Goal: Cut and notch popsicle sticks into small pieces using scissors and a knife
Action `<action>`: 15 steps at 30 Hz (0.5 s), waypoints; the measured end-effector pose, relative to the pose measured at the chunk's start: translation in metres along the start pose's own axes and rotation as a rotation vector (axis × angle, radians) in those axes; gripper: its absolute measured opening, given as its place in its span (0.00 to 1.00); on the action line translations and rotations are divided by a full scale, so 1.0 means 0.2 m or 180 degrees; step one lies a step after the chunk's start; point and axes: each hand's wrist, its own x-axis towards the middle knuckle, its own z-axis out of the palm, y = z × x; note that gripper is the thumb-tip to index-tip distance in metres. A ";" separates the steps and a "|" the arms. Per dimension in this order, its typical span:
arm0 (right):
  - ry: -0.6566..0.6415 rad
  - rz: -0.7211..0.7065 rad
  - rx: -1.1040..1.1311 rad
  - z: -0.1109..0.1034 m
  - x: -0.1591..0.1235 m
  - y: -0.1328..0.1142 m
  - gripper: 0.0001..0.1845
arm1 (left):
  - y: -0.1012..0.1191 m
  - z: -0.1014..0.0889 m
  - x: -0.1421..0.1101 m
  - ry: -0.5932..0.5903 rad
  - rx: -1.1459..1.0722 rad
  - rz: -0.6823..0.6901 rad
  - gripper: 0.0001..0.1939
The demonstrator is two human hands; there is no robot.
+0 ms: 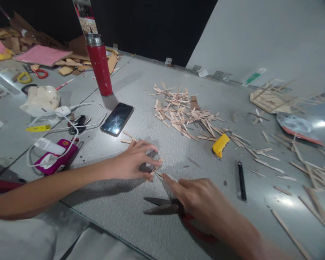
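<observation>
My left hand [137, 160] is closed in a pinch, thumb and fingertips on a short piece of wooden stick [152, 172] low over the table. From the right, the index fingertip of my right hand [197, 195] meets a thin dark sliver [158, 174] at that piece; its other fingers are curled, and its thumb is hidden. Partly beneath my right hand lie scissors [162, 206] with dark blades spread and red handles. A few loose wooden sticks [129, 137] rest just behind my left hand.
Wooden sticks [181, 112] are heaped mid-table. Right of them lie a yellow cutter [220, 145], a black pen-like tool [242, 180] and a stick structure [271, 99]. Leftward are a phone [117, 119], red bottle [99, 66], purple power box [56, 157], cables and keys [79, 122].
</observation>
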 end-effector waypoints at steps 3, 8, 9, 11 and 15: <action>0.0078 -0.0104 -0.0150 0.00 0.00 -0.01 0.32 | 0.00 0.00 0.00 -0.0012 -0.0001 -0.0006 0.20; -0.0209 -0.0174 -0.0172 -0.03 0.02 0.01 0.34 | 0.00 0.01 0.01 0.0037 0.0090 -0.0057 0.21; -0.0308 -0.0149 -0.0155 -0.04 0.03 0.01 0.34 | 0.00 0.02 0.01 0.0056 0.0116 -0.0033 0.22; -0.0503 -0.0122 -0.0147 -0.08 0.07 0.02 0.30 | 0.00 0.02 0.01 0.0081 0.0148 0.0028 0.23; -0.0828 -0.0210 -0.0179 -0.20 0.20 0.03 0.15 | 0.00 0.02 0.01 0.0064 0.0181 0.0043 0.24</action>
